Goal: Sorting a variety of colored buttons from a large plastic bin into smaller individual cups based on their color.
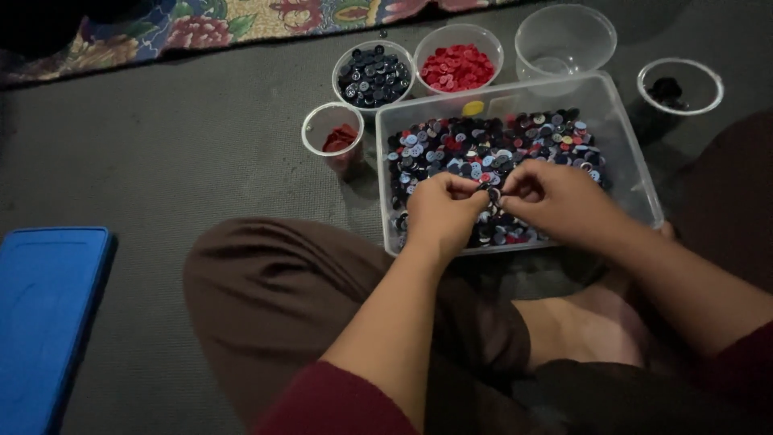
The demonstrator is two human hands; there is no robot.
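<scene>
Left hand and right hand each in narrow pinch grip on one small dark button over clear rectangular plastic tub; keep pinch light, separate over tub

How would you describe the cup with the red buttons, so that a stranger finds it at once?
Start from the clear rectangular box of mixed buttons under the hands. Behind its far edge stand three round cups; the middle one is the cup of red buttons. The cup of dark blue buttons on its left and the nearly empty clear cup on its right differ.
</scene>
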